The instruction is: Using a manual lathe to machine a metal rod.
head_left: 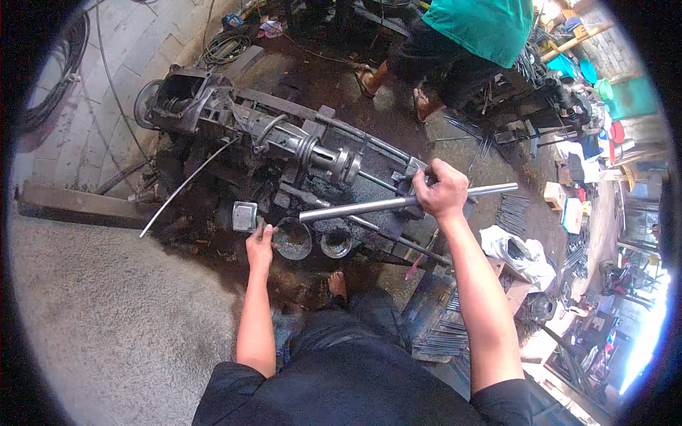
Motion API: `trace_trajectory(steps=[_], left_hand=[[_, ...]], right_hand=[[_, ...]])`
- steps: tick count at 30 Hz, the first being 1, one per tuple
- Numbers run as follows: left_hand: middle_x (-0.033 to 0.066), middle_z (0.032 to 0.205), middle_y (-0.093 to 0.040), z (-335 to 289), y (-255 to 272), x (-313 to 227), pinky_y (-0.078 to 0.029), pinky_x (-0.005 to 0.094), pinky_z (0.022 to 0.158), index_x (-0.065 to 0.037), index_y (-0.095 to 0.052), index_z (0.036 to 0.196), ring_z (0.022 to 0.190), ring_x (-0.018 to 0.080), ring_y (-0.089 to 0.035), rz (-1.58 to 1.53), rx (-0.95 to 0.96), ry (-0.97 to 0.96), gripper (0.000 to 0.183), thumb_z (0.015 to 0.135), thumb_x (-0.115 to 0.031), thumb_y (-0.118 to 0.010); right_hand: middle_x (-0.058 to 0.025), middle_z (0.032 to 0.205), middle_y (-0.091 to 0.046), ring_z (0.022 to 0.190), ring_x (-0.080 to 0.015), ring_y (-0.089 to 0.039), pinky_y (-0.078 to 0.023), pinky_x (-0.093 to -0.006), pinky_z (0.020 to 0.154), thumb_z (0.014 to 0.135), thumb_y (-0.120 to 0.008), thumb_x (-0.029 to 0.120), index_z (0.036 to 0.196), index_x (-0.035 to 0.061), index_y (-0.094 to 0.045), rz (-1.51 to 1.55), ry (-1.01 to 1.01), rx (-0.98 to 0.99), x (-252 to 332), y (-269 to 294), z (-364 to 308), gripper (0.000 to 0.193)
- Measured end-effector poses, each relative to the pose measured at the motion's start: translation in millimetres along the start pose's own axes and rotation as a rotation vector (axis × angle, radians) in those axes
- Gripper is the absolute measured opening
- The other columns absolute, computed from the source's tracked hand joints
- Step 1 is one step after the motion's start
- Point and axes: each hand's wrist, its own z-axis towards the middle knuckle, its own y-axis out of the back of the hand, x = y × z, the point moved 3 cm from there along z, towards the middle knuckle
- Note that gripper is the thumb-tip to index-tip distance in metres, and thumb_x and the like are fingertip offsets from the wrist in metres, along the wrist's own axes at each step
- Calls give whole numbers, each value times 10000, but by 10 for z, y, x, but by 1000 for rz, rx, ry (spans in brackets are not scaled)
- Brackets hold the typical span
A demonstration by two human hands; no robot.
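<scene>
In the head view, grips a long, bare metal rod [362,208] with the right hand [442,188], fingers clenched around a point right of the middle. Slants slightly, left end lower in the picture and right end higher, jutting out past the wrist. Spans the near side of a dark metal machine [288,145], below and to the right of a round chuck [346,167]; cannot tell any contact with the machine parts underneath.

Reaches the left hand [260,248] down to the lower right corner of a rectangular tin [244,228], thumb and fingers close together. Cannot tell a pinch from a mere touch there. Just right of those fingers, shows a round container [293,257] with grainy contents, then a smaller round can [336,256] beside it.

To the left, shows a thin pale rod [181,187] slanting down from the machine, and a wooden beam [85,204] along the concrete floor [135,312]. To the right, shows a crumpled white cloth [522,255] and, nearer the body, a bundle of thin metal rods [444,339]. Beyond the machine, shows a person in a green top [483,28], standing in sandals.
</scene>
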Motion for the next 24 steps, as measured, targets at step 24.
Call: trace_trajectory(steps=[24], left_hand=[[146, 1022, -701, 11, 26, 17, -514, 252, 630, 83, -422, 1369, 890, 135, -654, 3, 17, -11, 572, 961, -283, -583]], right_hand=[[-129, 627, -565, 576, -323, -594, -470, -404, 520, 711, -686, 215, 636, 71, -505, 15, 59, -13, 22, -34, 18, 243]])
